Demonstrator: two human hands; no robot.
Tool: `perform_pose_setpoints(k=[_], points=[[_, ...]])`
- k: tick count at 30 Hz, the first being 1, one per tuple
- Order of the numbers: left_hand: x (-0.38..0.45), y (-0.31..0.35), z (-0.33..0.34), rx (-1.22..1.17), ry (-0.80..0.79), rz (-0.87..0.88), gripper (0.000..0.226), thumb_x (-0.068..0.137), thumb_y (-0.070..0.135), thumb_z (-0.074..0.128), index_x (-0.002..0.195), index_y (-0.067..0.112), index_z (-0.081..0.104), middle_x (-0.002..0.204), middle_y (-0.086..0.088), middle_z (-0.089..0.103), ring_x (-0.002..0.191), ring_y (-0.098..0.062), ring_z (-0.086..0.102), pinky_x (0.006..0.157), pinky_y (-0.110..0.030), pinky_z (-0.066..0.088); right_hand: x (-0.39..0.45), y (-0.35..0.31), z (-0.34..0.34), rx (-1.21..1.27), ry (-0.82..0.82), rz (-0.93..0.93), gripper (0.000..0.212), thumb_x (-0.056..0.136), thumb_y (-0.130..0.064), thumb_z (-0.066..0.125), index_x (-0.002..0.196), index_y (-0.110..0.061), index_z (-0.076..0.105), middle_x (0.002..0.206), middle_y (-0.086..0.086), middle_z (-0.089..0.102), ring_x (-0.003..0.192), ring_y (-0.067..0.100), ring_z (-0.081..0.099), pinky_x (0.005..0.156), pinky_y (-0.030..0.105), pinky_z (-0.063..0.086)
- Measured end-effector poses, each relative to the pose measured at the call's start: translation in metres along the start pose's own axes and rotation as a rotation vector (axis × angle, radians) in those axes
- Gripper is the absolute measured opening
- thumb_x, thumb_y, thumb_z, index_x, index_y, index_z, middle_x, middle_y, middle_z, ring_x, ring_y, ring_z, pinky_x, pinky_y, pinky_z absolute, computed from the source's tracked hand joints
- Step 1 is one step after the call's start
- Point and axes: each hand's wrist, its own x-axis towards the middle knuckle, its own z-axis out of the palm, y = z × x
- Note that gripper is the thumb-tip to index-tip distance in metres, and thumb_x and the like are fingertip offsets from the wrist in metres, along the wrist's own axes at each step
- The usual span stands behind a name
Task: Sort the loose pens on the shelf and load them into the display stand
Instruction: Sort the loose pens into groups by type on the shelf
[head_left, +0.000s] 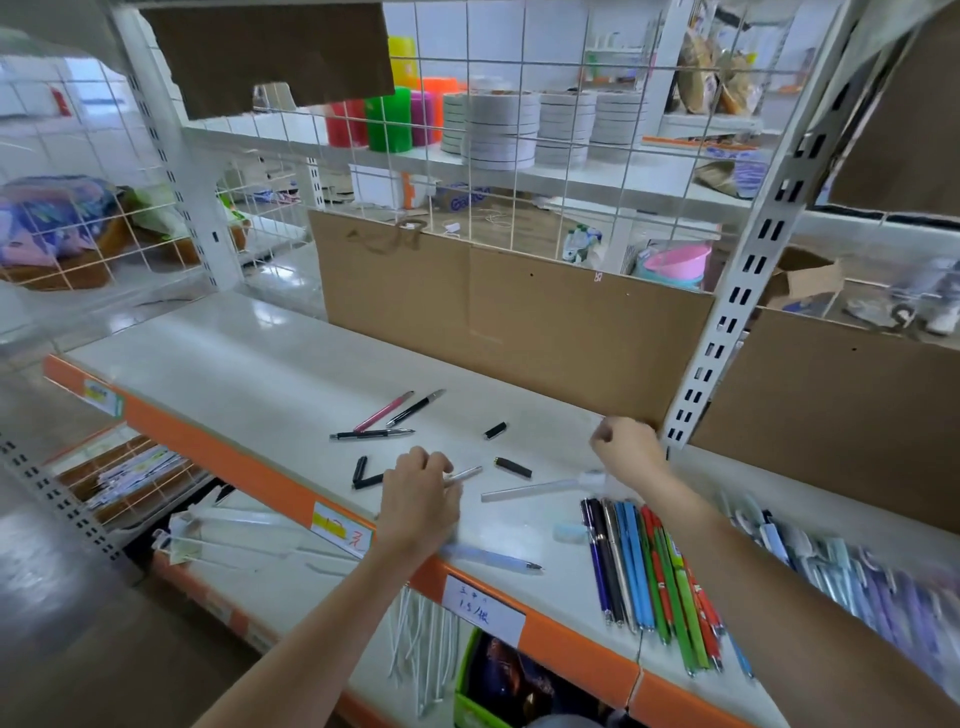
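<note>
Head view shows us the white shelf (249, 358) with its orange front lip, backed by a cardboard panel (519, 322) and bounded on the right by a slotted upright (727, 322). We judge the sorting step to be in hand: a sorted row of coloured pens (654, 566) lies side by side near the front edge on the right, and a blurred heap of pale pens (831, 566) sits further right; no display stand is visible to us. Loose pens are scattered mid-shelf: a pink pen (383, 411), two black pens (415, 408) beside it, a clear tube (540, 488), a pale blue pen (493, 558) at the lip, and several black caps (513, 466). Our left hand (418, 499) curls its fingers around a silver pen (464, 474), pinching one end. Our right hand (626, 447) is closed in a loose fist close to the upright; whether it holds anything we cannot tell. Next we would probably carry the silver pen to the sorted row, keeping it clear of the lip so nothing rolls off. The left half of the shelf offers open room.
</note>
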Motion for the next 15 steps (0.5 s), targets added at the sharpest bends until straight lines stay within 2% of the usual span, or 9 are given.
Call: perform_pose_setpoints(k=[2, 5, 8, 10, 13, 15], points=[[0.000, 0.001, 0.002, 0.026, -0.013, 0.018, 0.024, 0.096, 0.033, 0.043, 0.112, 0.020, 0.055, 0.105, 0.003, 0.051, 0.096, -0.013, 0.044, 0.088, -0.027, 0.037, 0.014, 0.000, 0.004, -0.020, 0.047, 0.037, 0.025, 0.096, -0.013, 0.046, 0.113, -0.004, 0.062, 0.114, 0.017, 0.063, 0.106, 0.031, 0.057, 0.077, 0.030, 0.043], [0.000, 0.001, 0.003, 0.051, -0.023, 0.055, 0.020, 0.098, 0.030, 0.041, 0.110, 0.021, 0.054, 0.106, 0.005, 0.052, 0.096, -0.011, 0.044, 0.088, -0.024, 0.036, 0.035, 0.003, 0.013, -0.120, 0.083, 0.026, 0.036, 0.098, -0.022, 0.047, 0.127, -0.001, 0.049, 0.133, 0.019, 0.049, 0.125, 0.032, 0.041, 0.090, 0.033, 0.042], [0.000, 0.000, 0.003, 0.048, -0.007, 0.110, 0.016, 0.099, 0.029, 0.039, 0.107, 0.022, 0.052, 0.103, 0.008, 0.052, 0.094, -0.011, 0.043, 0.086, -0.024, 0.034, 0.044, 0.003, 0.016, -0.183, -0.020, 0.107, 0.038, 0.099, -0.023, 0.045, 0.135, -0.012, 0.046, 0.145, 0.010, 0.036, 0.135, 0.027, 0.031, 0.101, 0.038, 0.040], [0.000, 0.000, 0.002, 0.012, 0.004, 0.151, 0.015, 0.099, 0.028, 0.038, 0.106, 0.021, 0.050, 0.100, 0.007, 0.052, 0.091, -0.012, 0.044, 0.083, -0.024, 0.033, 0.043, 0.003, 0.017, -0.196, -0.035, 0.089, 0.033, 0.099, -0.021, 0.045, 0.131, -0.014, 0.048, 0.142, 0.008, 0.039, 0.132, 0.026, 0.034, 0.097, 0.034, 0.041], [-0.003, 0.000, 0.002, -0.080, 0.031, 0.189, 0.016, 0.100, 0.028, 0.036, 0.103, 0.020, 0.050, 0.090, 0.006, 0.053, 0.080, -0.012, 0.047, 0.070, -0.023, 0.037, 0.028, 0.001, 0.018, -0.162, 0.046, -0.064, 0.028, 0.098, -0.020, 0.044, 0.123, -0.010, 0.053, 0.130, 0.012, 0.051, 0.125, 0.027, 0.038, 0.094, 0.033, 0.038], [-0.006, 0.000, 0.001, -0.143, 0.050, 0.209, 0.016, 0.100, 0.031, 0.037, 0.101, 0.022, 0.050, 0.086, 0.008, 0.053, 0.073, -0.012, 0.050, 0.061, -0.025, 0.042, 0.011, -0.004, 0.016, 0.081, 0.028, -0.139, 0.025, 0.098, -0.021, 0.044, 0.118, -0.012, 0.058, 0.121, 0.010, 0.057, 0.116, 0.025, 0.047, 0.095, 0.034, 0.041]])
